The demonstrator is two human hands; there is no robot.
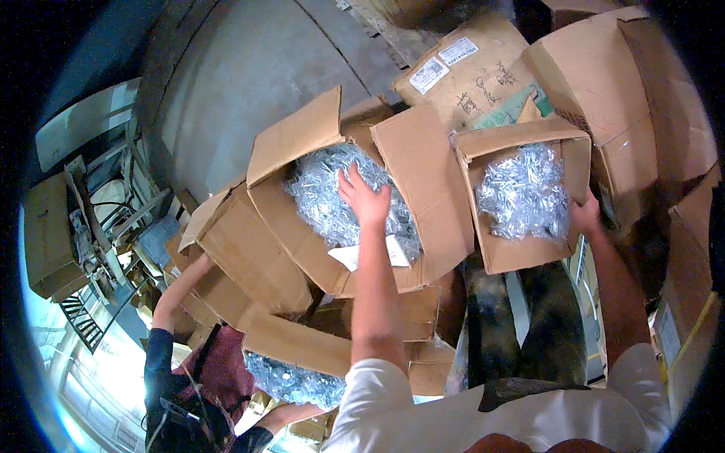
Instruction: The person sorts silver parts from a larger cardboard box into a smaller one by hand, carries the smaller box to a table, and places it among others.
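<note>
I see the smaller carton (510, 258) right of centre, shiny clear bags (525, 192) inside, mouth facing me, long axis roughly up-down; right hand (585, 215) at its right side, can't tell if gripping. Left hand (367, 202) splayed open over similar bags in the big centre box (427, 177).

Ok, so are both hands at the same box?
No, the left hand is over the shiny packets in the bigger box, while the right hand is at the side of the smaller box.
</note>
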